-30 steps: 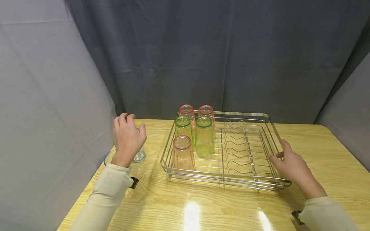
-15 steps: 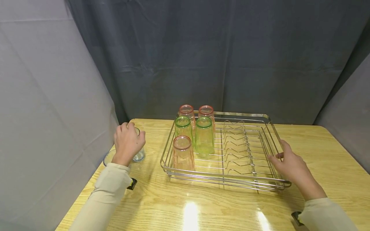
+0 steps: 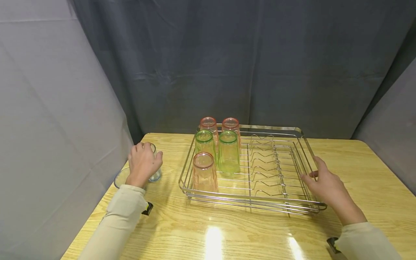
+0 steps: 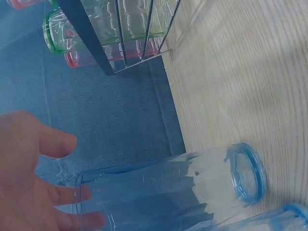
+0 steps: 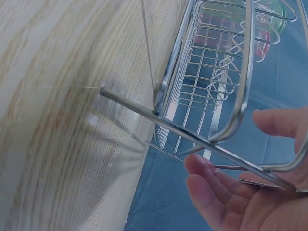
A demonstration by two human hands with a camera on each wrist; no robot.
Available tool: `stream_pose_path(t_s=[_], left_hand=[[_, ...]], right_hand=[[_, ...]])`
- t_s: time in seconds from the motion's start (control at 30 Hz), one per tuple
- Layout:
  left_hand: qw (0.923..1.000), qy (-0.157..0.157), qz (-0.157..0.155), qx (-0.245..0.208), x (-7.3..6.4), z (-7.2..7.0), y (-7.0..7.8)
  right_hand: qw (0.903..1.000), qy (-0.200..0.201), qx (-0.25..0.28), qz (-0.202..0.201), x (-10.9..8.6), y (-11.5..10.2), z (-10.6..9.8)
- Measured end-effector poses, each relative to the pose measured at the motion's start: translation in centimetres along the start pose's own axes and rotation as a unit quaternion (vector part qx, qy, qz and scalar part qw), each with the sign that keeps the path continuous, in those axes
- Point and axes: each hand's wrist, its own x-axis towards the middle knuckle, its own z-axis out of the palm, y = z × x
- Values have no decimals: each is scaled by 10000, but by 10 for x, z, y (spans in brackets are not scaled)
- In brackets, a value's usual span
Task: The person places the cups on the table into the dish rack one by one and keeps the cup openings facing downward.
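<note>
My left hand is at the top of a clear drinking glass with a blue tint, which stands on the table's left side. In the left wrist view, fingertips lie at the glass's rim and show through its wall, while the thumb is held apart from it. My right hand grips the right side of a wire dish rack, thumb inside and fingers outside. Upside down in the rack's left part stand several tumblers: green ones, such as the front green tumbler, and pink ones, such as the nearest pink tumbler.
Another clear glass with a blue rim stands left of my left wrist, partly hidden. The wood-grain table carries everything. A dark curtain hangs behind it, and a pale curtain borders the left.
My left hand has come down from above the glass to its top, and its fingers have drawn closer together. My right hand has stayed on the dish rack.
</note>
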Motion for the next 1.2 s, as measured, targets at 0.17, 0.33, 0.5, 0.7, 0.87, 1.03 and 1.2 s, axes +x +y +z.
stream_pose_path(t_s=[0.17,0.33,0.5,0.7,0.87,1.03,1.2], left_hand=[[10000,11,32,-1,0,1,0],[10000,-39,45,15,0,1,0],[10000,-28,29,45,1,2,-2],[10000,38,-37,28,3,3,-4],[9999,33,-88,42,5,4,-5],[9998,-31,-149,114,9,3,-8],[9995,-38,-121,277,14,5,-14]], right_hand=[[10000,-1,10,-9,0,0,0],[10000,3,11,-43,-1,0,0],[10000,25,12,-71,-1,0,1],[10000,22,30,-54,-2,-1,1],[10000,30,49,-61,-2,0,1],[10000,31,64,-55,-1,0,1],[10000,30,70,-37,0,1,1]])
